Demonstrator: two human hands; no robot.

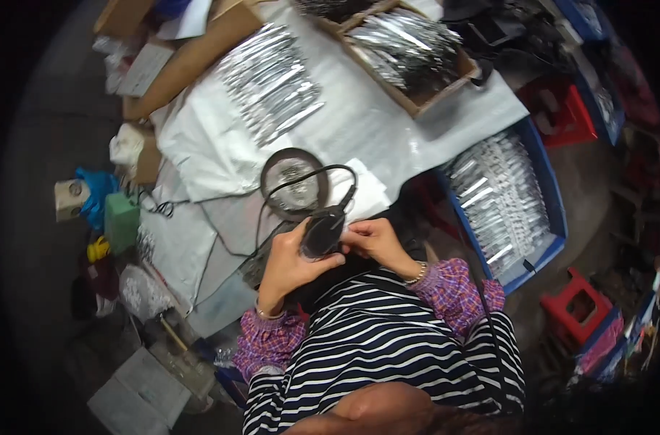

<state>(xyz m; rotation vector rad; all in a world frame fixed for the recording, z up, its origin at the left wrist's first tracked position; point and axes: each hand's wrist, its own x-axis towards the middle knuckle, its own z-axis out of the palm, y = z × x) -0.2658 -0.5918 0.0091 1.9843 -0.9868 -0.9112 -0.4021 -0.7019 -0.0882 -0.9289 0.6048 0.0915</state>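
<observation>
My left hand (pixel 290 261) is wrapped round a black handheld device (pixel 324 230), close in front of my body. A black cord (pixel 339 167) leaves its upper end and loops over a round dark-rimmed dish (pixel 266 190). Small metal pieces (pixel 295 183) lie in the dish. My right hand (pixel 377 241) is beside the device on its right, fingers pinched together; what they hold, if anything, is too small to make out. White paper (pixel 367 194) lies on the table just beyond both hands.
Rows of shiny metal strips (pixel 272 83) lie on the white-covered table (pixel 373 123). A cardboard box (pixel 417 109) of similar strips stands at the far right. To the right are a blue bin (pixel 562 243) of strips and red stools (pixel 575 308). A green block (pixel 121 223) is at left.
</observation>
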